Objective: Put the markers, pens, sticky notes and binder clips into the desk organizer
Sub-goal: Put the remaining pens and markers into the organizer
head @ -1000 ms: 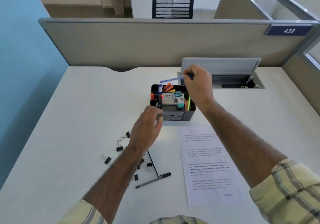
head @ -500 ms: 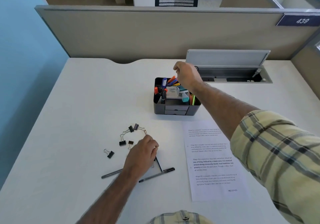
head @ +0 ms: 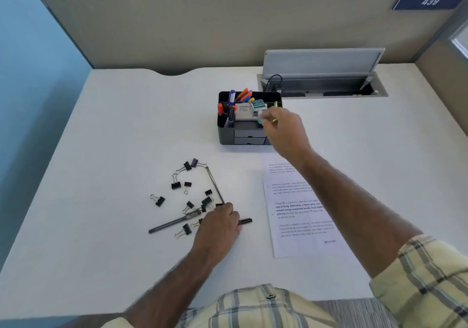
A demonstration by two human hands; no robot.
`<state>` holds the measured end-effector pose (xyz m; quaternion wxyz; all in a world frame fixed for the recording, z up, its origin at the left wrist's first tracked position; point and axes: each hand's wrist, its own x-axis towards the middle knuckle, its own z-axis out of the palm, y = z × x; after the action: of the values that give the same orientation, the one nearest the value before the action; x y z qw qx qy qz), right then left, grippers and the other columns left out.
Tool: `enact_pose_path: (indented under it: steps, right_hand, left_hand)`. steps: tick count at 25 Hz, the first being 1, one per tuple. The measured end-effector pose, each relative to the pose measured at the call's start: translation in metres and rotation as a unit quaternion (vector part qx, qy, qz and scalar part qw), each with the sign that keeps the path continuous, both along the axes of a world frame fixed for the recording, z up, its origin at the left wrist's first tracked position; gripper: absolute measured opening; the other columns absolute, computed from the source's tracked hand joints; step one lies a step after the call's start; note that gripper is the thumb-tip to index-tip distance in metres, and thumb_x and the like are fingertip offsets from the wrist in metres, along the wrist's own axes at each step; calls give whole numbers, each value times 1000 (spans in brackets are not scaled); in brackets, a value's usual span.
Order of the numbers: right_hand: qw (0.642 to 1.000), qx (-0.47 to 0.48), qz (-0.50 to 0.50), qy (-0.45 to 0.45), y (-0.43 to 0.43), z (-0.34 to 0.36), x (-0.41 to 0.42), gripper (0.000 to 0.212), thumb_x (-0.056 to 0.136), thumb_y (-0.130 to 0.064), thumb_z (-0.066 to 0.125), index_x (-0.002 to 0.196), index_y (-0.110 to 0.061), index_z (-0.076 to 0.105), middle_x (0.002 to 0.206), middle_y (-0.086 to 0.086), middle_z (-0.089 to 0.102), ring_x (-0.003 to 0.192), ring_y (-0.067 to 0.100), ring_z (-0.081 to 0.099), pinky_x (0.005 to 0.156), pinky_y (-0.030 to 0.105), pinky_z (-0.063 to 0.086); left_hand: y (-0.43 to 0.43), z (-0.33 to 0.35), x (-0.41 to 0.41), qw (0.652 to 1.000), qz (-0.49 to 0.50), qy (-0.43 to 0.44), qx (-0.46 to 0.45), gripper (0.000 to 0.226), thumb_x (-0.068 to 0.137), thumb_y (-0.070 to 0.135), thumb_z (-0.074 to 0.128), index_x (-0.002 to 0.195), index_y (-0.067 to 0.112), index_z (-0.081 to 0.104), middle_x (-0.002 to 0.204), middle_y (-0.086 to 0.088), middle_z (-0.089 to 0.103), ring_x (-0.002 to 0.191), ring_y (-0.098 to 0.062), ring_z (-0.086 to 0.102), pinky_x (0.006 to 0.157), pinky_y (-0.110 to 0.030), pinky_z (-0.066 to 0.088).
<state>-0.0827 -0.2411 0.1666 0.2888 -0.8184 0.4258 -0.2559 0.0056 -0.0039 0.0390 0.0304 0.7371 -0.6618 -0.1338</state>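
The black desk organizer [head: 226, 135] stands mid-table with coloured markers [head: 243, 94] in its back compartment and sticky notes [head: 243, 112] in the middle. My right hand [head: 285, 131] hovers at its front right corner, fingers loose and holding nothing. My left hand [head: 217, 226] rests on the table, its fingers closed over a black pen [head: 245, 221] whose cap sticks out to the right. A grey pen [head: 172, 224] and a thin pen [head: 214, 184] lie beside it. Several black binder clips [head: 175, 185] are scattered around them.
A printed sheet of paper [head: 301, 216] lies right of the pens, under my right forearm. An open cable hatch [head: 324, 87] with a raised lid sits behind the organizer. A beige partition [head: 202, 29] closes the desk's far side.
My right hand put the blue pen into the organizer and drew back to its front right. My left hand moved from the organizer down to the pens and closed over the black one.
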Motion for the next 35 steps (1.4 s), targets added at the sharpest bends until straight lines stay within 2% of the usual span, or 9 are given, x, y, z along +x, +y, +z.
enact_pose_path:
  steps: [5, 10, 14, 17, 20, 24, 28, 31, 35]
  right_hand:
    - [998, 62, 5, 19, 58, -24, -37, 17, 99, -17, 58, 107, -16, 72, 101, -5, 72, 79, 1, 61, 75, 23, 53]
    - [974, 169, 94, 117, 95, -50, -52, 15, 93, -19, 67, 108, -21, 71, 101, -10, 68, 85, 7, 64, 83, 28, 54]
    - [969, 225, 98, 40, 94, -36, -38, 17, 92, -1, 63, 97, -15, 71, 83, -6, 71, 70, 7, 67, 69, 28, 58]
    - [980, 180, 87, -9, 80, -8, -22, 12, 93, -5, 66, 98, -16, 70, 81, -7, 68, 70, 8, 67, 64, 21, 55]
    - [990, 123, 45, -55, 46, 21, -9, 9, 95, -11, 65, 100, -16, 70, 84, -7, 66, 76, 11, 64, 68, 23, 55]
    - [993, 37, -44, -105, -18, 45, 15, 13, 94, -12, 59, 99, -15, 71, 81, -11, 66, 72, 9, 62, 65, 25, 53]
    - [997, -9, -59, -49, -69, 48, 47, 19, 95, -11, 54, 106, -13, 70, 94, -5, 66, 83, 8, 60, 69, 17, 47]
    - [999, -10, -33, 11, -89, 35, 69, 19, 97, -9, 53, 108, -11, 68, 98, -2, 65, 87, 11, 60, 70, 18, 47]
    - [995, 10, -1, 103, -104, 15, 89, 24, 93, -4, 50, 106, -10, 70, 104, 4, 69, 95, 19, 65, 83, 37, 57]
  left_hand:
    - [-7, 10, -10, 999, 30, -4, 11, 20, 96, 30, 45, 98, 15, 59, 101, 2, 50, 89, -19, 57, 63, -35, 51]
    - [-18, 37, -2, 988, 104, 66, -98, 11, 89, 29, 62, 90, 18, 65, 92, 6, 54, 72, -15, 60, 54, -32, 50]
    - [-39, 67, 14, 971, 109, 119, -174, 12, 95, 30, 60, 99, 19, 65, 96, 10, 51, 71, -8, 51, 55, -30, 46]
    - [-50, 81, 30, 959, 110, 146, -219, 24, 99, 32, 58, 121, 24, 62, 108, 11, 54, 86, -5, 57, 64, -27, 49]
    - [-43, 77, 65, 965, 140, 126, -182, 30, 99, 33, 59, 129, 25, 61, 115, 8, 56, 95, -10, 58, 76, -30, 50]
    - [-6, 53, 112, 984, 161, 71, 6, 17, 96, 41, 62, 100, 26, 67, 101, 11, 60, 91, -12, 60, 78, -32, 51]
    - [24, 29, 138, 979, 146, 56, 134, 27, 81, 53, 74, 85, 28, 64, 86, 14, 58, 78, -6, 59, 70, -26, 48]
    - [24, 21, 141, 978, 133, 69, 141, 29, 79, 53, 77, 84, 27, 63, 87, 13, 59, 78, -6, 58, 70, -28, 47]
    - [12, 21, 137, 985, 130, 50, 98, 19, 87, 44, 73, 88, 28, 63, 91, 13, 61, 81, -10, 60, 67, -26, 40]
